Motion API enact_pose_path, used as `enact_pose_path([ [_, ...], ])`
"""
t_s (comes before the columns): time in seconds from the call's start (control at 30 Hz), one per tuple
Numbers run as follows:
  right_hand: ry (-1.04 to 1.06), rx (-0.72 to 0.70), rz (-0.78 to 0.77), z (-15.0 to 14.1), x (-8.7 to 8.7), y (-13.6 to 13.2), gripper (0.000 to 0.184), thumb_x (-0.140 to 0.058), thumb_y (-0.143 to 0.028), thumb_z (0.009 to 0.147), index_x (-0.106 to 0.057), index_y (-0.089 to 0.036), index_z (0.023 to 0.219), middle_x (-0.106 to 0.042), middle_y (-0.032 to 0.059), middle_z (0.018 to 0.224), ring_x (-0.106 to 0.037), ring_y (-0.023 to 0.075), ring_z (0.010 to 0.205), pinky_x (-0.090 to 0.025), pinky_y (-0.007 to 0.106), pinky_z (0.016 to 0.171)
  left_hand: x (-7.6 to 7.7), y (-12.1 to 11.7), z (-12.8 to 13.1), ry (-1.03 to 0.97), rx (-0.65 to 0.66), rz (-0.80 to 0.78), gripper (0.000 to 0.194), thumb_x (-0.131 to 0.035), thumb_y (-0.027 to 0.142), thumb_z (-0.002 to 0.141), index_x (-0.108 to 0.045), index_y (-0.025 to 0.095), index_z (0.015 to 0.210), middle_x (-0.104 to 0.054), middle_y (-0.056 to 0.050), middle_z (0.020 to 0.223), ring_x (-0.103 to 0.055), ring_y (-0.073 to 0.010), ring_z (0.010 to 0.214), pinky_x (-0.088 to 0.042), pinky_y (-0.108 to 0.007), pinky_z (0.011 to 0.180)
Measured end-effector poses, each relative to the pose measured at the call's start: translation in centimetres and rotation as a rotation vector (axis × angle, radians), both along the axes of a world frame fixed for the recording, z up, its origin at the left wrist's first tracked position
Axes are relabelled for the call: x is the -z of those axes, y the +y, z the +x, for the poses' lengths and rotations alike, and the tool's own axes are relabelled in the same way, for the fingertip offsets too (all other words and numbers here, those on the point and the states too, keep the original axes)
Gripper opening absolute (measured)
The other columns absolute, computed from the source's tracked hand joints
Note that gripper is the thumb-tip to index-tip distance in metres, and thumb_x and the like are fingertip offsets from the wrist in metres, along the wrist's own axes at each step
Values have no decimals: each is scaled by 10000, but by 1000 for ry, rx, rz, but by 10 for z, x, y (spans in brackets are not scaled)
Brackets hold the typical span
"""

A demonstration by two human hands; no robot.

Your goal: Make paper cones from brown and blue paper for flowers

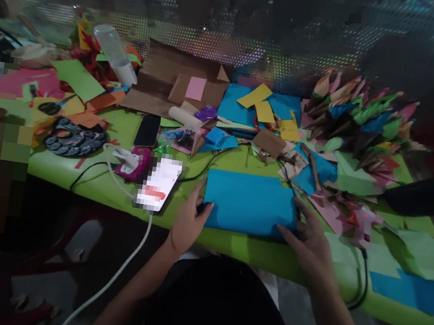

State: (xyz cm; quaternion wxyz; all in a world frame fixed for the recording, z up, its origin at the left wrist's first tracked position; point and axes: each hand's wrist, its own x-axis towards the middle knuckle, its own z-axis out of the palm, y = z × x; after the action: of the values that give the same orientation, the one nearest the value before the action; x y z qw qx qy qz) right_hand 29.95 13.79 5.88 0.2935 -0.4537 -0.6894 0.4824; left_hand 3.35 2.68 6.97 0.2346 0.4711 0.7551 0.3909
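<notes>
Your left hand and right hand are flanking the blue paper at 9 and 3 o'clock, thumbs touching its near corners, fingers curving along its sides; whether they are gripping is not showing. The paper is lying flat on the green table, near its front edge. You are apparently steadying or aligning it; the next move is calling for even contact at both sides. Your hands are hiding some fingertips; pixelation is obscuring the phone at 9 o'clock.
</notes>
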Motion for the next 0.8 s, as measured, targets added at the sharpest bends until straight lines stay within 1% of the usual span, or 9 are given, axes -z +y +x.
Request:
enact_pose_path([
  [0.1, 71, 120, -162, -1, -5, 1, 886, -807, -517, 752, -403, -247, 1493, -674, -1, 736, -672, 242, 672, -586, 371, 598, 3, -2, -3, -158, 8, 33, 634, -571, 397, 964, -401, 188, 1538, -749, -62, 925, -710, -187, 753, -577, -284, 654],
  [0.2, 108, 158, -204, -4, -11, 0, 942, -861, -499, 691, -425, -254, 1490, -711, 12, 789, -684, 245, 703, -594, 380, 624, 4, -3, -1, -270, -5, 83, 691, -610, 424, 936, -400, 176, 1545, -735, -46, 854, -686, -184, 697, -563, -286, 611],
  [0.33, 96, 170, -182, -5, -12, 0, 972, -877, -486, 680, -428, -255, 1511, -709, 14, 773, -657, 237, 667, -583, 383, 603, 2, -5, 2, -447, 29, 158, 788, -661, 405, 886, -346, 174, 1571, -754, -113, 1094, -734, -225, 913, -617, -348, 776],
  [0.4, 82, 173, -162, -5, -11, 0, 989, -882, -481, 673, -426, -257, 1522, -722, 27, 814, -656, 242, 680, -584, 393, 613, 2, -7, 3, -479, 20, 186, 793, -701, 394, 845, -385, 192, 1544, -720, -137, 1238, -732, -240, 1009, -621, -367, 834],
  [0.53, 153, 185, -126, -5, -8, 2, 939, -878, -471, 679, -467, -263, 1497, -740, 89, 1137, -696, 281, 931, -595, 411, 767, 3, -8, 1, -413, -94, 193, 662, -750, 409, 782, -556, 173, 1368, -737, -132, 1196, -742, -239, 992, -622, -373, 860],
  [0.6, 202, 195, -134, -3, -7, 5, 737, -845, -500, 716, -601, -246, 1363, -732, 86, 1195, -686, 277, 1010, -575, 401, 837, 1, -7, -1, -389, -106, 189, 566, -746, 432, 782, -618, 167, 1265, -763, -113, 1113, -749, -233, 955, -624, -370, 858],
  [0.7, 199, 190, -198, 1, -7, 7, 398, -819, -546, 732, -749, -213, 939, -764, 43, 910, -671, 219, 806, -554, 354, 753, -7, -5, -2, -336, -69, 175, 402, -725, 454, 799, -703, 178, 1091, -789, -85, 1006, -750, -237, 918, -622, -369, 851],
  [0.73, 209, 193, -218, 2, -8, 8, 380, -841, -552, 698, -743, -209, 829, -750, 29, 816, -649, 201, 736, -546, 340, 711, -9, -5, -2, -320, -52, 164, 349, -713, 458, 808, -724, 183, 1023, -795, -77, 966, -750, -238, 900, -621, -365, 842],
  [0.8, 267, 215, -254, 1, -11, 8, 404, -902, -543, 594, -736, -210, 753, -736, 14, 744, -631, 189, 684, -543, 328, 667, -12, -6, -3, -303, -31, 140, 294, -688, 464, 823, -746, 189, 909, -796, -62, 878, -747, -233, 841, -619, -344, 793],
])
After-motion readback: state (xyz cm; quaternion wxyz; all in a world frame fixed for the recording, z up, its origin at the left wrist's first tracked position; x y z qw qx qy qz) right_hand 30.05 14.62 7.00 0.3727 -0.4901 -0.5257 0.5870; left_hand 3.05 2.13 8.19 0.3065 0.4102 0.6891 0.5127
